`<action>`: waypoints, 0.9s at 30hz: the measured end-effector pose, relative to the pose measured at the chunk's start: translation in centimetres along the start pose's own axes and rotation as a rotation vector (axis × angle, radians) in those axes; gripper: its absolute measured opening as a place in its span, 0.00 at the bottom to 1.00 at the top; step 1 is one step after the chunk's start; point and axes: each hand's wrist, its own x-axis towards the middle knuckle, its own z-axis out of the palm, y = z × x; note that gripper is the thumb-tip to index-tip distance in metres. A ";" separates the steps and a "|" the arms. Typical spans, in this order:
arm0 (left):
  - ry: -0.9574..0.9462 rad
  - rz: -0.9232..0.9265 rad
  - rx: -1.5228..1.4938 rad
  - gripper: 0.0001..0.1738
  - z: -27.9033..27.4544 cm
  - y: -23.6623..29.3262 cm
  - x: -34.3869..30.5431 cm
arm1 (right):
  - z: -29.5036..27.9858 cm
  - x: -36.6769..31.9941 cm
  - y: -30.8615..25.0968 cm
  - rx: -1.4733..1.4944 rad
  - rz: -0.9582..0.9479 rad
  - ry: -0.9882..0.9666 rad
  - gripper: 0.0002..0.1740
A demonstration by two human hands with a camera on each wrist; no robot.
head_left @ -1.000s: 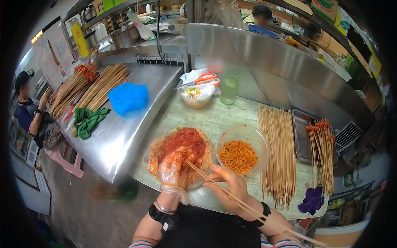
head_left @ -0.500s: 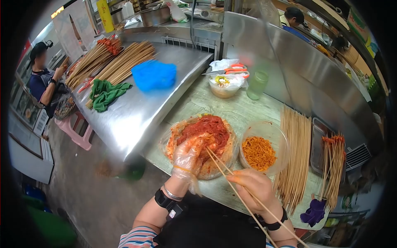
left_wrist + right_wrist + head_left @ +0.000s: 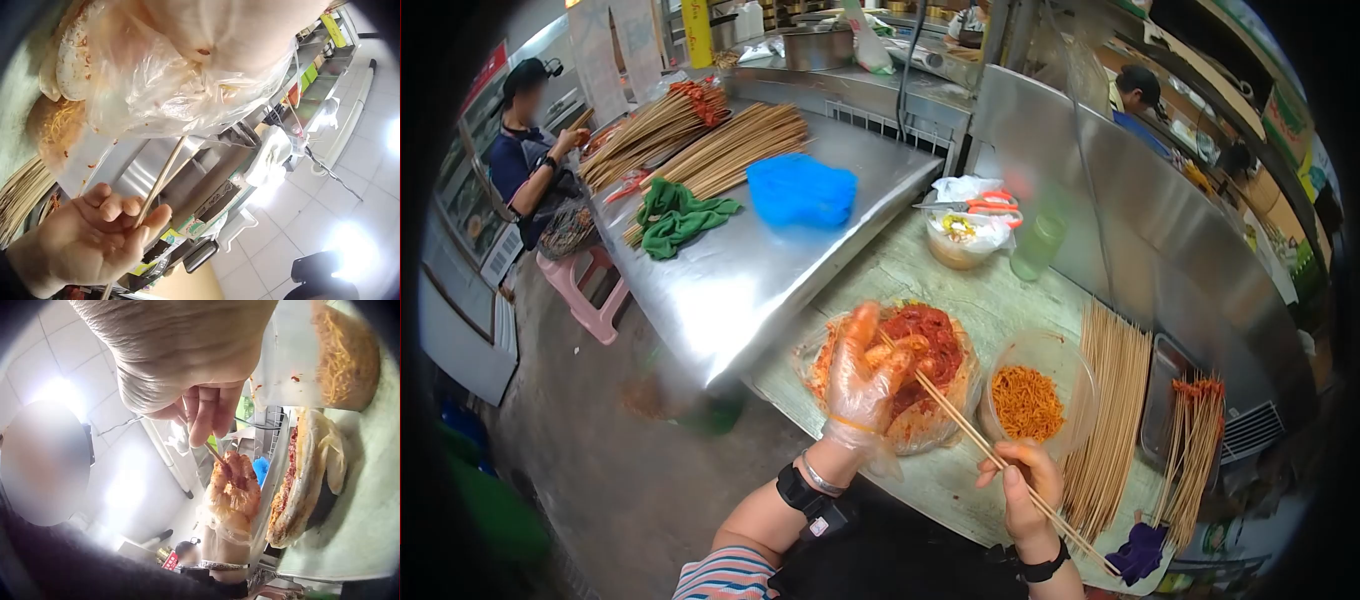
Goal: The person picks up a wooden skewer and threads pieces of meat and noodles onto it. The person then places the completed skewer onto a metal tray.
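Note:
My left hand (image 3: 860,375), in a clear plastic glove stained orange, is over the red marinated meat (image 3: 932,335). One finger points up while the others curl around the front ends of thin bamboo skewers (image 3: 960,415). Farther back along these skewers, my bare right hand (image 3: 1028,490) pinches them between thumb and fingers. From the right wrist view, the skewer runs into the gloved fingers (image 3: 234,484), which are coated in red sauce. The meat lies in a round bowl lined with a plastic bag (image 3: 920,432).
Right of the meat stands a clear tub (image 3: 1088,385) of orange shreds, then loose skewers (image 3: 1108,400) and filled skewers (image 3: 1195,440) near a tray. A purple cloth (image 3: 1137,553) lies at the corner. Behind are scissors (image 3: 985,205) on a container and a green jar (image 3: 1037,245).
The head view has swung left. My right hand has slid back along the skewers, away from their tips. One left finger has lifted, and the left hand has risen from the meat.

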 end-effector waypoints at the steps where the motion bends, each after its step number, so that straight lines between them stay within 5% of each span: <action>1: -0.024 0.004 -0.010 0.34 -0.2 0.0 0.0 | -0.2 -0.4 0.6 0.020 -0.008 -0.013 0.12; 9: -0.012 -0.048 0.018 0.34 0.2 0.3 -0.4 | 0.3 -0.9 1.4 0.167 0.094 0.100 0.19; 17: -0.073 0.026 -0.010 0.32 0.0 -0.2 -0.5 | -1.4 -1.7 2.8 0.259 0.105 0.162 0.15; 20: 0.017 0.003 0.237 0.32 -1.2 -0.9 -0.6 | -0.4 -1.8 2.3 0.194 0.162 0.145 0.14; 23: -0.085 0.219 0.207 0.33 -0.7 -0.7 0.2 | -1.5 -1.7 1.8 0.265 0.178 0.015 0.13; 27: 0.008 0.132 0.524 0.27 -2.4 -0.8 0.3 | -3.9 -2.3 0.6 0.203 0.109 -0.030 0.12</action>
